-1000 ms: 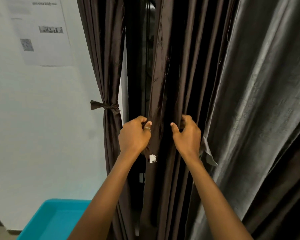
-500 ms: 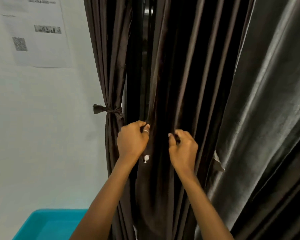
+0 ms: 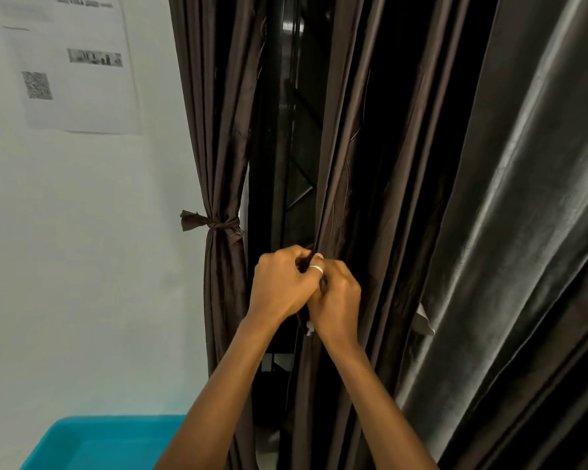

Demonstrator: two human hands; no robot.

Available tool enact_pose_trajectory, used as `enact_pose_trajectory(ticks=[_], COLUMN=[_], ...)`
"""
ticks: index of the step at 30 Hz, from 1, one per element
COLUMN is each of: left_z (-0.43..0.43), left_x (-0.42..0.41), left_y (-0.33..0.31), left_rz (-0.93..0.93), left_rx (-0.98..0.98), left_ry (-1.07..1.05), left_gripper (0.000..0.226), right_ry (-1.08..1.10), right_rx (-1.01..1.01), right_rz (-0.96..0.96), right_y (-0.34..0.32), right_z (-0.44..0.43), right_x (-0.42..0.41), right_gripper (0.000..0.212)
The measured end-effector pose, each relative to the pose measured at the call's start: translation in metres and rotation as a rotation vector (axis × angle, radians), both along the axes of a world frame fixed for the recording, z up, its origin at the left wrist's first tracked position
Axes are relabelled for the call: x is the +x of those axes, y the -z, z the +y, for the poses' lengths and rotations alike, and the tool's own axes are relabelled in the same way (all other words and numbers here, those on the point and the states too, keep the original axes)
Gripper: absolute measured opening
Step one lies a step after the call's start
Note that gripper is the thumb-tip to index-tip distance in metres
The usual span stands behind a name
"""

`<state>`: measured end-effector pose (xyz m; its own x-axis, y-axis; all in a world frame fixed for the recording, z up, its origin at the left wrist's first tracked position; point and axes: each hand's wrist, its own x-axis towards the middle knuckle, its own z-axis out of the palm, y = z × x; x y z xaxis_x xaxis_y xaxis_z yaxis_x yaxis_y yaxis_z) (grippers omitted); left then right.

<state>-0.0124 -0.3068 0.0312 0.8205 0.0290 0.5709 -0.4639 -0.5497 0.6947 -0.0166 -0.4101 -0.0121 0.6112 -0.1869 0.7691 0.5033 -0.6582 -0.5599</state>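
A dark brown curtain panel (image 3: 360, 184) hangs in folds straight ahead. My left hand (image 3: 280, 283) grips its left edge, with a ring on one finger. My right hand (image 3: 336, 298) grips the gathered folds right beside it, and the two hands touch. A small white tag (image 3: 309, 328) shows on the fabric just below them. To the left hangs a second brown panel (image 3: 218, 130), bunched by a knotted fabric tie (image 3: 214, 224). Between the two panels a dark window with a grille (image 3: 294, 164) shows.
A grey, shinier curtain (image 3: 523, 232) hangs at the right, in front of the brown one. A white wall (image 3: 82, 266) at the left carries a printed sheet with a QR code (image 3: 75, 62). A turquoise plastic tub (image 3: 99, 442) stands low at the left.
My hands were apart on the curtain; the right hand has drawn the folds leftward until it meets the left hand. The gap showing the window has widened.
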Motion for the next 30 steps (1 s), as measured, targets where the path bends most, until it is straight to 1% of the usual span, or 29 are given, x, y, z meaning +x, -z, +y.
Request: enact_pose_trajectory(ticks=[2, 4, 8, 10, 12, 15, 17, 19, 22, 26, 30], left_z=[-0.005, -0.01, -0.014, -0.012, -0.01, -0.008, -0.007, -0.005, -0.003, 0.0, 0.008], left_x=[0.0, 0.001, -0.002, -0.003, -0.002, -0.002, -0.003, -0.002, -0.001, -0.002, -0.004], left_y=[-0.005, -0.009, -0.008, -0.007, -0.007, -0.005, -0.004, -0.003, -0.003, -0.003, -0.004], left_rz=[0.035, 0.026, 0.01, -0.012, -0.026, -0.048, -0.05, -0.045, -0.046, -0.039, -0.055], left_rx=[0.034, 0.062, 0.056, 0.07, 0.077, 0.077, 0.072, 0.066, 0.06, 0.055, 0.047], left_ry=[-0.062, -0.122, -0.158, -0.174, -0.186, -0.184, -0.183, -0.181, -0.171, -0.152, -0.138], left_gripper=[0.038, 0.034, 0.028, 0.026, 0.027, 0.026, 0.026, 0.027, 0.027, 0.026, 0.026], right_ry=[0.004, -0.005, -0.131, -0.152, -0.045, 0.231, 0.334, 0.347, 0.307, 0.273, 0.218], right_rx=[-0.015, -0.028, -0.027, -0.023, 0.038, 0.181, 0.221, 0.213, 0.154, 0.102, 0.059], right_rz=[0.007, 0.022, 0.063, 0.088, 0.064, -0.032, -0.02, 0.078, 0.172, 0.219, 0.25], right_y=[0.001, 0.001, -0.002, -0.002, -0.002, -0.011, -0.021, -0.031, -0.039, -0.042, -0.042], right_z=[-0.001, -0.002, -0.014, -0.025, -0.037, -0.059, -0.074, -0.087, -0.095, -0.089, -0.086], right_x=[-0.001, -0.003, -0.01, -0.014, -0.018, -0.02, -0.019, -0.015, -0.005, 0.005, 0.005], right_gripper=[0.012, 0.011, 0.014, 0.015, 0.015, 0.016, 0.028, 0.041, 0.047, 0.043, 0.03])
